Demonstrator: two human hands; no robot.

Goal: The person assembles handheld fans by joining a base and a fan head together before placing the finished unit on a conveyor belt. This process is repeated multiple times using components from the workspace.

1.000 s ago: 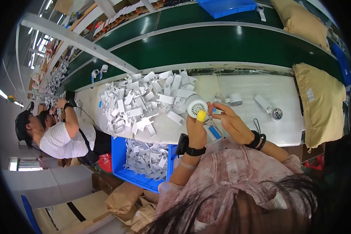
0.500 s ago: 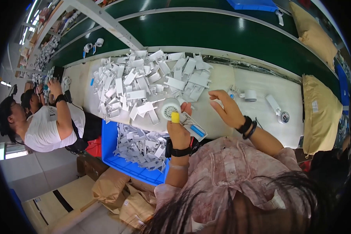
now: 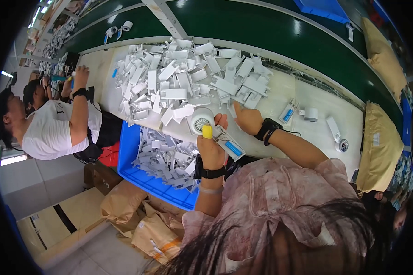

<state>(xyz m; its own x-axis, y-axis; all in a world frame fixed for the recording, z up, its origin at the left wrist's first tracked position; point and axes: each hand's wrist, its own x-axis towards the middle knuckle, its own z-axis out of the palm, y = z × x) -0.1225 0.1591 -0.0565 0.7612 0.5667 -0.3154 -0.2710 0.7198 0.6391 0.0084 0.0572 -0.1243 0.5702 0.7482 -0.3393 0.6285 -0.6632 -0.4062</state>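
Note:
A white handheld fan (image 3: 202, 121) with a round grille rests in my left hand (image 3: 211, 153), which is closed around it, a yellow wrap on the thumb. The fan's handle lies uncovered, with a blue battery cell (image 3: 234, 147) showing inside. My right hand (image 3: 248, 120) is beside it, just below the near edge of a pile of white plastic handle covers (image 3: 174, 85). Its index finger stretches toward the pile, apart from the thumb side; some fingertips are hidden, and I see nothing held there.
A blue bin (image 3: 158, 192) of similar white parts stands left of me, below the table. Right of my hands lie an uncovered handle with a blue battery (image 3: 287, 113), a white fan head (image 3: 310, 114) and another fan (image 3: 340, 144). A green conveyor (image 3: 257, 32) runs behind. A co-worker (image 3: 55, 126) sits left.
My right hand has moved left, toward the pile and the fan. My left hand keeps hold of the fan in about the same place. The whole view has shifted slightly.

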